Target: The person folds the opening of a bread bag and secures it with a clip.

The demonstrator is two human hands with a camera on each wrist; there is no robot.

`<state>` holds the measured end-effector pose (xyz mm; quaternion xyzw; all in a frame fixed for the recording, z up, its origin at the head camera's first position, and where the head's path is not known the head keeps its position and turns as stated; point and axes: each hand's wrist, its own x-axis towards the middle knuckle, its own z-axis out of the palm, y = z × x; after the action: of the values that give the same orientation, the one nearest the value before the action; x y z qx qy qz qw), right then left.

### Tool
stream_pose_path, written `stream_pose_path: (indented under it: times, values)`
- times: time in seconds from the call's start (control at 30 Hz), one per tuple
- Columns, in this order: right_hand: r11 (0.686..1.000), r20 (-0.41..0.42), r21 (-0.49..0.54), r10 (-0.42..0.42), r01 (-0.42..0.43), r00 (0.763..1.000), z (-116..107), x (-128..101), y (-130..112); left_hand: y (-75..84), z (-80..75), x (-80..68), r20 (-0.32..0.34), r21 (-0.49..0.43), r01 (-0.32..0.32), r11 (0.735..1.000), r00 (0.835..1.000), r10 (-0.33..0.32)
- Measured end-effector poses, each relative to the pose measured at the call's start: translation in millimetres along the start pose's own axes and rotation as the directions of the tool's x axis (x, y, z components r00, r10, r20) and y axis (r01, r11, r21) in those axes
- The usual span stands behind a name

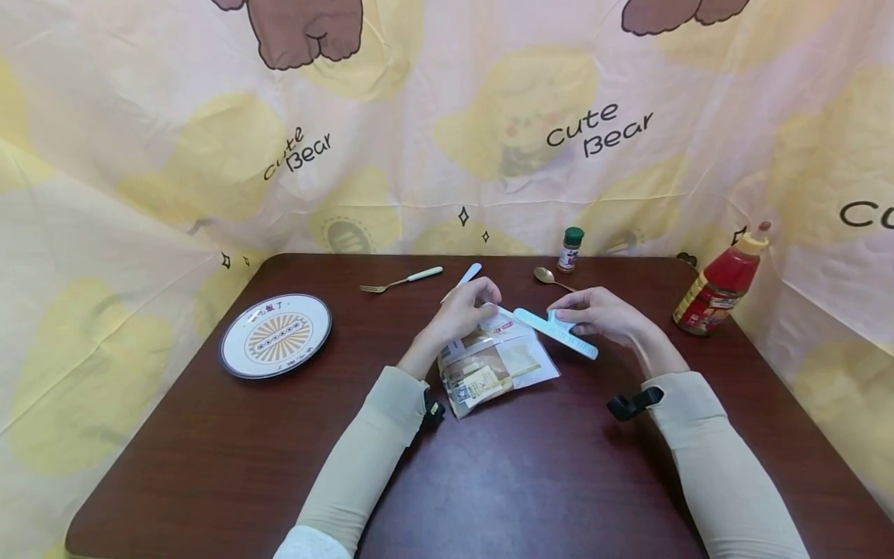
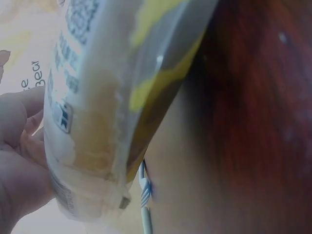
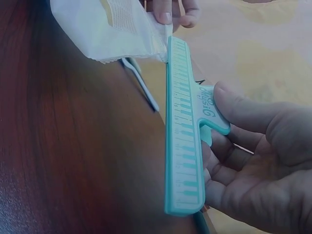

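Observation:
My left hand (image 1: pixel 461 310) pinches the top edge of a clear plastic food bag (image 1: pixel 513 361) with a printed label. In the left wrist view the bag (image 2: pixel 92 126) bulges close to the camera, beside my fingers. With thumb and fingers, my right hand (image 1: pixel 606 317) grips the handles of a turquoise bag clip (image 1: pixel 559 334) patterned like piano keys. The right wrist view has one end of the clip (image 3: pixel 183 131) right at the bag's folded edge, near the left fingertips (image 3: pixel 163 17).
On the dark wooden table (image 1: pixel 517 481) a plate (image 1: pixel 275 335) lies left. Behind the bag are a fork (image 1: pixel 405 279), a pale-blue-handled utensil (image 1: pixel 470 273), a spoon (image 1: pixel 548 276) and a green-capped jar (image 1: pixel 570 250). A red sauce bottle (image 1: pixel 722 283) stands right. A printed cloth (image 1: pixel 433 155) hangs behind.

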<state>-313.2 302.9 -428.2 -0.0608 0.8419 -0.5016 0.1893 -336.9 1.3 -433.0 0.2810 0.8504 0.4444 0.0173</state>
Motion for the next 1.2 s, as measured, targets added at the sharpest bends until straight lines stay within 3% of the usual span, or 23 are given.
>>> stream_pose_path:
  times: [0.67, 1.2]
  values:
    - [1.000, -0.003, 0.016, 0.014, -0.014, 1.000, 3, 0, 1, -0.2, 0.2, -0.4, 0.014, -0.021, 0.006, 1.000, 1.000, -0.006]
    - [0.997, -0.018, 0.075, -0.021, 0.023, 1.000, 14, 5, -5, 1.6, 3.7, 0.0, -0.007, -0.024, -0.036, 0.999, 0.999, 0.035]
